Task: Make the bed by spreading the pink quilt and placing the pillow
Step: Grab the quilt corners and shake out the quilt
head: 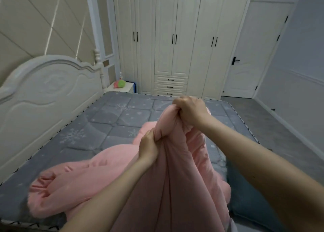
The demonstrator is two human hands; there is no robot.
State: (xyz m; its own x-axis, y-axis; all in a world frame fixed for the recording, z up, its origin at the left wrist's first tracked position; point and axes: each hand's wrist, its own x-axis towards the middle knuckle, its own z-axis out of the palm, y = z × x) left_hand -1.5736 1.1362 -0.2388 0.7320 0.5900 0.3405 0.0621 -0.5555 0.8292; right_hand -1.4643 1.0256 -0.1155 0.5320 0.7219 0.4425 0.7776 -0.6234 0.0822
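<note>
Grey, snowflake-patterned mattress [112, 119] fills the bedroom before us, and on it the pink quilt [98, 175] lies bunched, its near part lifted off the surface. We hold that raised fabric with both hands: our left hand [149, 148] grips a fold lower down, fingers curled tight, while our right hand [190, 111] clutches a bunch higher and farther out. Beyond stand the white headboard [47, 95] at left, the cream wardrobe [178, 38] and a closed door [252, 56].

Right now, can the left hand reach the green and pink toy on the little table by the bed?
Probably not. The left hand grips the pink quilt, and the toy sits past the whole mattress on the far bedside table.
</note>
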